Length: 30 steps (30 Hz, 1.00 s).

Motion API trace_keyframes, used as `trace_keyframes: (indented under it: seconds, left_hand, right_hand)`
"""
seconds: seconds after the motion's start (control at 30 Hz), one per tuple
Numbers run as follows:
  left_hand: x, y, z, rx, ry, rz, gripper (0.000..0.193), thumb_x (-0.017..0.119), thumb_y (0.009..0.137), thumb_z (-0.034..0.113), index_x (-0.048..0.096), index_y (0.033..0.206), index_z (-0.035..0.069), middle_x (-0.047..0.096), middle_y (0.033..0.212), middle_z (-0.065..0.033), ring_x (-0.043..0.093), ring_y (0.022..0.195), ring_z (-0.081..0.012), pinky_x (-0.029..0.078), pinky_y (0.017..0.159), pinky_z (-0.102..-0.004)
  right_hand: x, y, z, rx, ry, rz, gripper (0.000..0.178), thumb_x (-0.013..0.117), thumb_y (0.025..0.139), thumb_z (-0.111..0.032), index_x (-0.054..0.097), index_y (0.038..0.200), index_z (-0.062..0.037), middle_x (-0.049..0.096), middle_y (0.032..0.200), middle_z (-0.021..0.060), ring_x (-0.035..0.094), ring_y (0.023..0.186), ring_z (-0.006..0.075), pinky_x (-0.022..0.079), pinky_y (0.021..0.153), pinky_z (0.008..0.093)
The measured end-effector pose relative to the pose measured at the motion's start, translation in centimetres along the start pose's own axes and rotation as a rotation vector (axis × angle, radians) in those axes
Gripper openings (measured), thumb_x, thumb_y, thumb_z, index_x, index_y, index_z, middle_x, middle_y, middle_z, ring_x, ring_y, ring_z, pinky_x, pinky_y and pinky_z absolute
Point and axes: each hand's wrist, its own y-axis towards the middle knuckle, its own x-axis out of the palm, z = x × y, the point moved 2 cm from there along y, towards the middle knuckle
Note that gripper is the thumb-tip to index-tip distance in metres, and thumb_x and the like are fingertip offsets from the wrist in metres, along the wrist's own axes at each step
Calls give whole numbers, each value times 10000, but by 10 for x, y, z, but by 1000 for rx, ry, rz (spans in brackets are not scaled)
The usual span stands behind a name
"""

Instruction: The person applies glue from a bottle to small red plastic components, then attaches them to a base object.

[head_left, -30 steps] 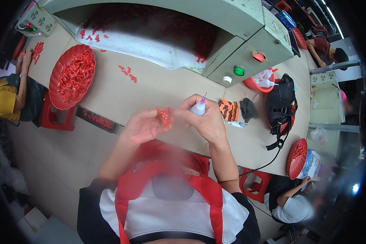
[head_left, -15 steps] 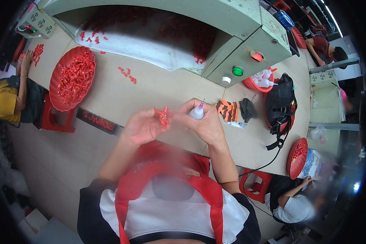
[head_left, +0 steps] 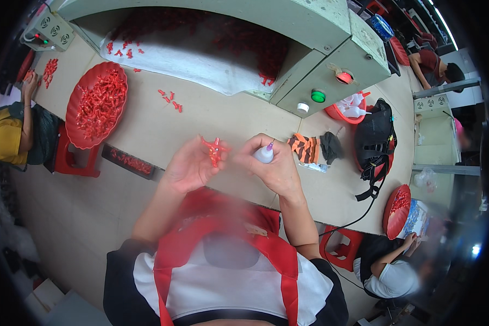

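Below, a wide beige tabletop spreading under and beyond both hands. Far ahead of the hands, a long grey-green metal machine housing with a white sheet under its overhang, strewn with small red plastic pieces. Well off to the left of the left hand, a big round red plastic tray heaped with more red pieces; nearer, just left of that hand at the tabletop's edge, a narrow dark tray lined with red pieces. Well right of the right hand, a black strapped bag; closer, just beside that hand, an orange-and-black striped cloth and a dark grey cloth. Ahead of the right hand on the machine's front, a red round button, a green round button and a small white knob.

Left hand raised above the near edge, palm up, fingers curled, pinching a small red star-shaped plastic piece at the fingertips. Right hand just beside it, closed around a small white squeeze bottle with a purple tip, tip pointing up and away. Piece and bottle near each other, between the two hands, not touching as far as can be told.
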Motion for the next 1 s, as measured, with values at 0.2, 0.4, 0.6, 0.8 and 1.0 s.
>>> trace_keyframes:
  seconds: [0.2,0.4,0.6,0.8,1.0]
  left_hand:
    - [-3,1,1,-34,-48,-26,445,510,880,324,483,1110,-57,555,1018,-175,606,839,-277,563,722,-310]
    - [-1,1,0,-29,-78,-49,428,509,886,314,483,1101,-54,549,1020,-165,598,853,-267,566,726,-307]
    - [-1,2,1,-29,-82,-71,434,513,886,312,472,1108,-60,535,1037,-164,588,868,-260,568,738,-299]
    - [-1,1,1,-11,-85,-52,449,523,880,320,470,1106,-64,536,1015,-158,590,860,-259,570,733,-297]
    - [0,1,3,6,-102,-36,447,531,874,320,475,1097,-64,540,1003,-153,591,847,-248,573,719,-287]
  right_hand:
    - [-1,0,3,22,-7,-6,81,666,741,-16,590,768,-11,586,690,-8,525,585,43,411,525,190]
    - [-1,0,4,26,-23,-2,82,668,743,-25,591,770,-14,585,682,-9,528,582,43,416,518,190]
    - [0,0,5,34,-1,-4,80,664,744,-24,590,771,-14,585,681,-6,528,576,44,419,516,189]
    - [1,0,7,28,-13,-8,79,660,745,-20,588,775,-9,587,681,-1,536,583,50,420,520,191]
    - [0,0,7,29,-5,-5,86,665,745,-25,586,776,-6,590,688,4,539,588,51,428,523,194]
